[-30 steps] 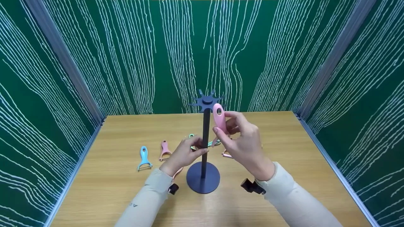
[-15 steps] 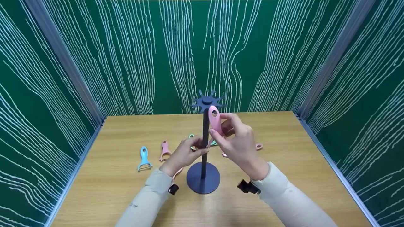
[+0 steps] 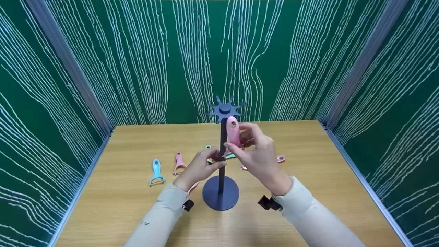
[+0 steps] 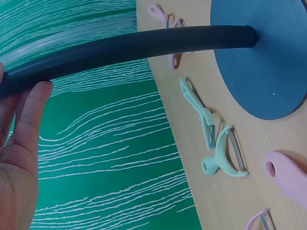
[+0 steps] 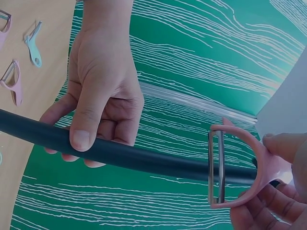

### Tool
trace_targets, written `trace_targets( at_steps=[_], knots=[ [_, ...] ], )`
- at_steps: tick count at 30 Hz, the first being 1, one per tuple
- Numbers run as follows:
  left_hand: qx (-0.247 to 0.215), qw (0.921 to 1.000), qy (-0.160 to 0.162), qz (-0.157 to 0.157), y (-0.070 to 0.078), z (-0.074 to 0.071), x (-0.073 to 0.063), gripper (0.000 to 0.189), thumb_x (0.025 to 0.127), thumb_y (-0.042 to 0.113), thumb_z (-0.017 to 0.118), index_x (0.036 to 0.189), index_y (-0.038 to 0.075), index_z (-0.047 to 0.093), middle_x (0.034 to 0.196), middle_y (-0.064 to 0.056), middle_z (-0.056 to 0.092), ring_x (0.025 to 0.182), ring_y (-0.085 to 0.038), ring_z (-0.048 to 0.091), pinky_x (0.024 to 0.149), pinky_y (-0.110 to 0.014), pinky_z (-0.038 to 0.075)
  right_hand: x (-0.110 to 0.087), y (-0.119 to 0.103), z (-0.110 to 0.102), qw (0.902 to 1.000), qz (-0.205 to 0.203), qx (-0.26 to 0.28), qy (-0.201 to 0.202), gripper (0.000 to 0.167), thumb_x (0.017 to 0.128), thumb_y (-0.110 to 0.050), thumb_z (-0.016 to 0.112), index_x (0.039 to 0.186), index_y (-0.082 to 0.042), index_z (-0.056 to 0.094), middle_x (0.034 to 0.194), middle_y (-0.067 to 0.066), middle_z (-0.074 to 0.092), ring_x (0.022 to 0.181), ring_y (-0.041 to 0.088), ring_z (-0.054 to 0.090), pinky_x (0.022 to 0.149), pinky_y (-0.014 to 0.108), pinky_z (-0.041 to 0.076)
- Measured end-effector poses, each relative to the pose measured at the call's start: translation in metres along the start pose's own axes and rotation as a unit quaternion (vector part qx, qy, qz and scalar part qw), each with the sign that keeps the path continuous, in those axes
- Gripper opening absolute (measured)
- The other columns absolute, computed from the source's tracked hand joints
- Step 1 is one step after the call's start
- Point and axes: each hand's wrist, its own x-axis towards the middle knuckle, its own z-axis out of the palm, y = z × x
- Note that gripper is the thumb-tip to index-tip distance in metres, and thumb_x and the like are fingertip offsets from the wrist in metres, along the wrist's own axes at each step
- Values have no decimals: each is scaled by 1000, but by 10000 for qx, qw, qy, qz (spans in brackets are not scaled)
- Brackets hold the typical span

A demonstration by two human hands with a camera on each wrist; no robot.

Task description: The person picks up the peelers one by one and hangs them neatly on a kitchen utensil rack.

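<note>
Head view: by my read it's early. One pale pink plastic Y-shaped peeler (image 3: pixel 234 134) is up in the air, handle end raised, just below the star-shaped dark top (image 3: pixel 225 109) of a slim black stand with a round base (image 3: pixel 222 173). No peeler visible on the prongs.

Right hand (image 3: pixel 259 151): grip clamped on that peeler, thumb against fingers. Left hand (image 3: pixel 204 168): grip clamped round the pole; right wrist view shows thumb over, fingers under.

Not picked up, lying on the light wood tabletop (image 3: pixel 103 206): light blue peeler (image 3: pixel 156 168), darker pink peeler (image 3: pixel 178 160), another pink peeler (image 3: pixel 281 159) beyond the right hand, two mint green peelers (image 4: pixel 223 155) near each other. More pink ones partly hidden, so no firm total. Can't tell if the held peeler touches the stand; depth is poor there.

Vs 1.0 s ago: right hand and peeler shifted left and slightly down, now overlapping the pole in view. Left hand unchanged. Vs 0.5 s ago: nearly identical.
</note>
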Motion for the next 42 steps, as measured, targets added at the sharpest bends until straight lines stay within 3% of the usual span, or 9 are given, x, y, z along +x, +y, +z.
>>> trace_targets(
  at_steps=[1,6,8,13,21,28,33,37,42],
  knots=[
    [9,10000,-7,8,0,0,0,17,104,17,74,119,10,70,104,-4,75,100,-18,71,97,-49,60,0,0,-1,10000,-14,-25,27,50,84,-6,94,123,2,63,85,9,75,72,18,72,67,35,65],
    [-89,9999,-69,-120,0,0,-1,47,105,16,74,151,17,63,109,-2,75,104,-18,72,103,-50,60,-2,3,-7,9997,-15,-206,132,52,83,-9,96,123,2,65,87,8,74,77,18,71,71,32,65],
    [-102,9997,-88,-202,1,-1,-2,47,105,17,74,150,17,63,111,-2,75,106,-19,72,104,-49,60,-3,5,-10,9996,8,-258,151,52,83,-9,96,123,2,65,87,8,73,77,18,70,71,30,65],
    [-45,9993,-97,-345,2,-1,-1,18,105,21,74,119,11,69,110,-2,76,107,-20,71,102,-48,60,-5,13,-19,9990,142,-383,205,49,83,-7,95,121,3,66,85,8,71,76,18,68,71,25,62],
    [-148,9992,-90,-361,3,-1,-1,19,105,19,74,123,13,71,112,-1,75,108,-20,71,105,-50,59,-16,35,-33,9954,599,-724,162,50,84,-9,95,123,3,66,88,10,72,78,23,70,73,19,59],
    [-96,9996,-70,-267,2,-1,-2,17,105,20,74,120,11,70,110,-4,75,106,-21,71,102,-51,59,-27,58,-39,9898,972,-1030,133,50,83,-11,96,122,2,67,87,10,71,77,23,70,70,32,64],
    [-38,9995,-110,-302,1,-1,-2,17,106,24,74,119,14,69,110,-1,75,107,-18,70,101,-46,60,-34,73,-41,9860,1203,-1148,111,48,85,-14,95,122,1,68,87,9,72,76,22,70,70,31,63],
    [-137,9996,-104,-227,1,-1,-2,23,106,21,73,127,14,70,113,-2,75,108,-19,71,104,-49,60,-38,85,-41,9834,1331,-1227,63,49,85,-16,95,122,1,69,86,9,71,74,23,70,69,34,64],
    [-155,9996,-75,-220,2,-1,-1,20,106,20,74,123,11,70,113,-4,75,108,-22,71,104,-51,59,-43,97,-41,9787,1550,-1343,-5,49,86,-18,95,123,0,69,86,9,71,75,22,70,69,26,61]
  ],
)
